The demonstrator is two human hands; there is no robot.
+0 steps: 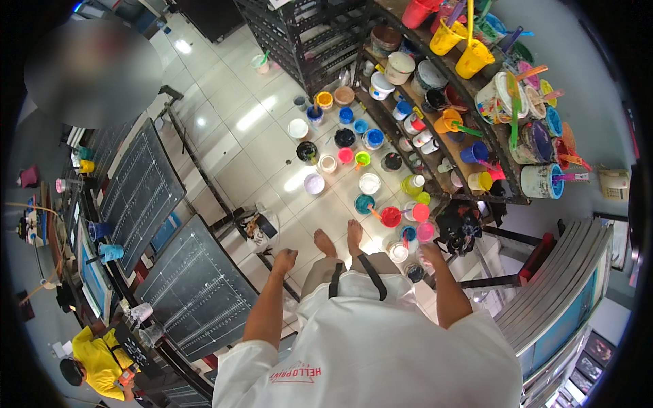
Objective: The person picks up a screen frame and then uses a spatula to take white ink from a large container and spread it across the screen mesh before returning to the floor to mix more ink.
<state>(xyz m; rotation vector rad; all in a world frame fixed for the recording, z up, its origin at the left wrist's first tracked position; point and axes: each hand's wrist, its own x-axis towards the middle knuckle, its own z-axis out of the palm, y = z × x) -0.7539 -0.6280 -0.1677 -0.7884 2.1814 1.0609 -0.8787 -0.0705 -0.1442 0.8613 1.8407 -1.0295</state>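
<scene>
My left hand (286,260) hangs beside my left leg, its fingers curled closed with nothing visible in them. On the other side, my right hand (430,254) is held low near a pink tub (424,232) and a white-rimmed tub (398,252); its fingers are too small and unclear to read. Ahead of my bare feet, several open paint tubs stand on the floor, among them a red tub (390,217), a teal tub (364,204), a white tub (369,183) and a lilac tub (313,183). A yellow-green bottle (412,184) stands by the shelf.
A stepped shelf (507,194) full of stained tubs and spatulas runs along the right. Dark printing boards (194,292) line the left, with a metal frame beside them. A person in yellow (102,360) works at lower left. Stacked screens (554,292) stand right.
</scene>
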